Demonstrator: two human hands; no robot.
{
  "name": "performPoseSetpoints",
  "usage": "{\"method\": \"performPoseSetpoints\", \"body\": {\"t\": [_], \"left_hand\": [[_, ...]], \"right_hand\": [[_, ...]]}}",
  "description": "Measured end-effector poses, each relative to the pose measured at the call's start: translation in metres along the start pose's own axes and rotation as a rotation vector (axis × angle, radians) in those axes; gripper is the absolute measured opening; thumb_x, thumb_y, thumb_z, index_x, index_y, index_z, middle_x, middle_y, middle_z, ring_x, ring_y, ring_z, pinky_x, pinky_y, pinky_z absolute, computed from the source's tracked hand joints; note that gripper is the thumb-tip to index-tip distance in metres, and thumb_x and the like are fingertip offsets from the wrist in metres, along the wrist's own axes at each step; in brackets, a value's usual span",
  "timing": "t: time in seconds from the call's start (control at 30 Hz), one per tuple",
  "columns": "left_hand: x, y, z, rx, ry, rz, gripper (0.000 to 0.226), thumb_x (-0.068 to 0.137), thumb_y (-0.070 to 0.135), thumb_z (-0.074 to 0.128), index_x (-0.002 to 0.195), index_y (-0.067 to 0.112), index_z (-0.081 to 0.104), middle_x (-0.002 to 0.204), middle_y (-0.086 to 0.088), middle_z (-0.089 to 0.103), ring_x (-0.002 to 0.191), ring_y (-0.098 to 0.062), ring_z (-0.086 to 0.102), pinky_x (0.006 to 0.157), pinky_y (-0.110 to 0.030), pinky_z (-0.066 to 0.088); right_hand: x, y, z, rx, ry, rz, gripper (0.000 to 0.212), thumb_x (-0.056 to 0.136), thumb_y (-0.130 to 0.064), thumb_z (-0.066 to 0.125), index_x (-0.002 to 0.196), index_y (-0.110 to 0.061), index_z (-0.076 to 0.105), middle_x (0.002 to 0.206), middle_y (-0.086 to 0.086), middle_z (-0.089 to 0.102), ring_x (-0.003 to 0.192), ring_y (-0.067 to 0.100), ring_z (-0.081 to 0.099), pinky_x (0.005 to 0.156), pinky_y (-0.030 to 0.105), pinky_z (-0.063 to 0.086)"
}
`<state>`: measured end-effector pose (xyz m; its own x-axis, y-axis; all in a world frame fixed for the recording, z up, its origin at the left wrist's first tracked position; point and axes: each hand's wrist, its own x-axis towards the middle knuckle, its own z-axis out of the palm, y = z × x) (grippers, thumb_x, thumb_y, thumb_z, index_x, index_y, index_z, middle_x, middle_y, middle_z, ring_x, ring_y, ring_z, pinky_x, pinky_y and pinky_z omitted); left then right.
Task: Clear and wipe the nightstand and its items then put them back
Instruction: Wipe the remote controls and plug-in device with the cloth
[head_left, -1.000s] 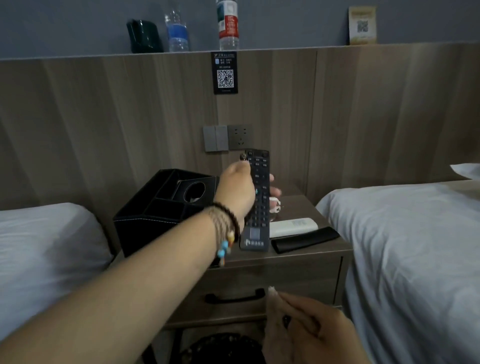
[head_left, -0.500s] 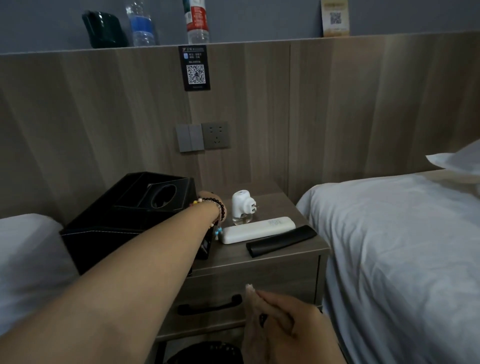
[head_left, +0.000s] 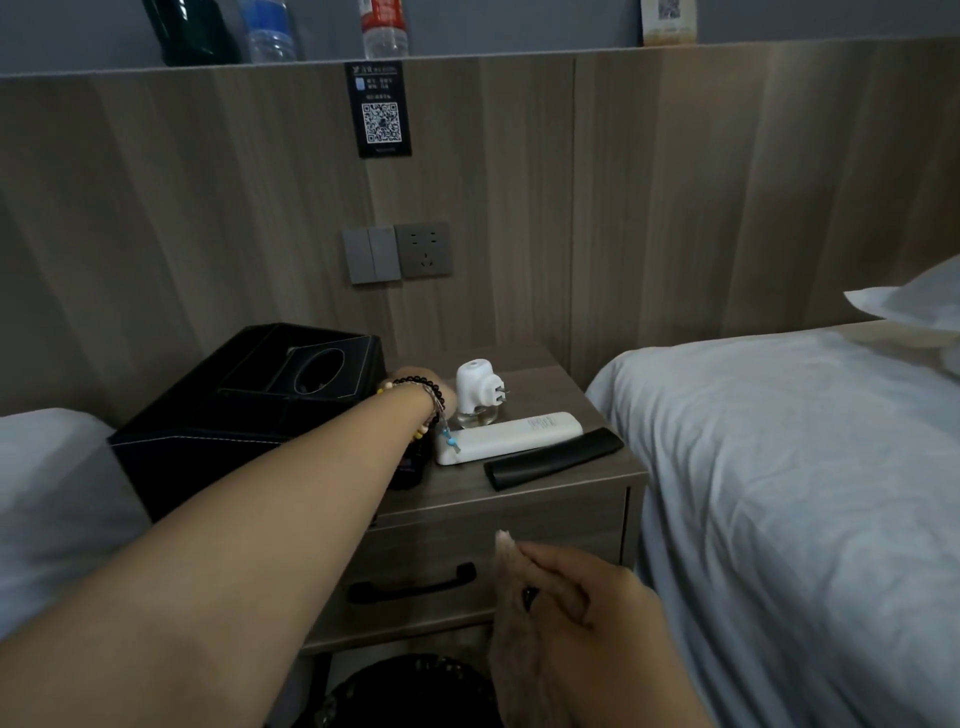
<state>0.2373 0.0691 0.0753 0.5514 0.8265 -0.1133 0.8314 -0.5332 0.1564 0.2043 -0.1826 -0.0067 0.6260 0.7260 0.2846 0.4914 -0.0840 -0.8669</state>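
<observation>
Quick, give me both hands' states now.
Left hand: fingers hidden behind the wrist, cannot be told.
Right hand: closed, pinching a beige cloth.

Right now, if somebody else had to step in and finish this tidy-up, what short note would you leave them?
Left hand: reaching down beside the black tissue box, mostly hidden behind the wrist, over a dark remote; grip unclear.
Right hand: holding a beige cloth in front of the drawer.
On the nightstand: white plug-in mosquito repeller, white remote, black case.
Done: unclear what has been wiped.
Left: wipe anything unwiped, tidy items.
</observation>
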Motion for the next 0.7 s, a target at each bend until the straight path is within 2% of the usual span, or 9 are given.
{"method": "performPoseSetpoints", "body": {"t": [0.07,0.17,0.23,0.3,0.37,0.43,0.53,0.6,0.7], "left_hand": [[-0.010,-0.004,-0.008,-0.149,0.072,0.021,0.020,0.093,0.018,0.046,0.092,0.002,0.057,0.095,-0.012,0.060,0.092,-0.025,0.061,0.077,-0.028,0.048],[-0.041,-0.024,-0.023,-0.406,0.271,0.126,0.036,0.090,0.020,0.055,0.123,0.005,0.053,0.118,-0.010,0.061,0.111,-0.026,0.058,0.080,-0.024,0.041],[-0.072,-0.053,-0.027,-0.499,0.468,0.290,0.033,0.090,0.020,0.056,0.122,0.014,0.055,0.102,0.007,0.064,0.103,-0.017,0.061,0.084,-0.020,0.039],[-0.103,-0.090,-0.024,-0.517,0.632,0.410,0.025,0.090,0.017,0.056,0.114,0.020,0.059,0.090,0.016,0.061,0.089,-0.009,0.061,0.082,-0.021,0.044],[-0.120,-0.127,-0.013,-0.431,0.737,0.446,0.022,0.091,0.018,0.055,0.112,0.021,0.061,0.095,0.013,0.062,0.091,-0.007,0.059,0.083,-0.024,0.045],[-0.123,-0.152,0.002,-0.229,0.782,0.456,0.023,0.092,0.024,0.049,0.109,0.021,0.064,0.099,0.008,0.064,0.096,-0.014,0.059,0.089,-0.030,0.042],[-0.118,-0.158,0.021,0.086,0.734,0.455,0.038,0.085,0.044,0.042,0.108,0.026,0.066,0.102,0.007,0.065,0.101,-0.021,0.056,0.095,-0.038,0.031],[-0.116,-0.149,0.024,0.183,0.692,0.405,0.043,0.082,0.058,0.044,0.108,0.029,0.064,0.100,0.008,0.065,0.105,-0.024,0.052,0.094,-0.045,0.030],[-0.114,-0.138,0.019,0.263,0.612,0.309,0.054,0.079,0.071,0.047,0.114,0.030,0.055,0.108,0.008,0.062,0.112,-0.025,0.046,0.095,-0.047,0.027]], "right_hand": [[0.001,-0.002,0.001,-0.018,0.001,0.010,0.052,0.086,-0.003,0.057,0.073,-0.053,0.058,0.062,-0.044,0.058,0.074,-0.026,0.055,0.064,-0.003,0.037],[0.002,-0.008,0.007,-0.040,-0.017,0.034,0.045,0.089,-0.012,0.059,0.073,-0.055,0.060,0.067,-0.036,0.064,0.076,-0.021,0.057,0.064,-0.003,0.038],[0.001,-0.016,0.012,-0.027,-0.023,0.036,0.031,0.090,-0.020,0.059,0.073,-0.043,0.070,0.070,-0.017,0.071,0.074,-0.013,0.060,0.062,-0.002,0.038],[-0.001,-0.023,0.019,-0.033,-0.026,0.016,0.019,0.091,-0.020,0.058,0.083,-0.025,0.075,0.079,0.000,0.073,0.082,-0.005,0.061,0.061,-0.002,0.038],[-0.004,-0.029,0.030,-0.041,-0.032,-0.007,0.018,0.091,-0.021,0.059,0.087,-0.014,0.075,0.080,0.005,0.072,0.086,-0.001,0.060,0.060,-0.002,0.038],[-0.007,-0.035,0.045,-0.047,-0.015,-0.024,0.024,0.091,-0.029,0.062,0.082,-0.011,0.074,0.076,0.004,0.072,0.079,-0.002,0.064,0.060,0.000,0.040],[-0.010,-0.037,0.067,-0.089,0.034,-0.059,0.020,0.090,-0.033,0.065,0.079,-0.019,0.075,0.071,-0.003,0.072,0.075,-0.008,0.065,0.064,0.001,0.044],[-0.011,-0.038,0.076,-0.097,0.036,-0.071,0.013,0.089,-0.030,0.066,0.080,-0.028,0.075,0.069,-0.013,0.072,0.075,-0.010,0.065,0.066,0.003,0.045],[-0.011,-0.041,0.085,-0.130,0.045,-0.128,0.009,0.089,-0.021,0.069,0.085,-0.029,0.073,0.072,-0.016,0.070,0.077,-0.008,0.065,0.066,0.006,0.047]]}}
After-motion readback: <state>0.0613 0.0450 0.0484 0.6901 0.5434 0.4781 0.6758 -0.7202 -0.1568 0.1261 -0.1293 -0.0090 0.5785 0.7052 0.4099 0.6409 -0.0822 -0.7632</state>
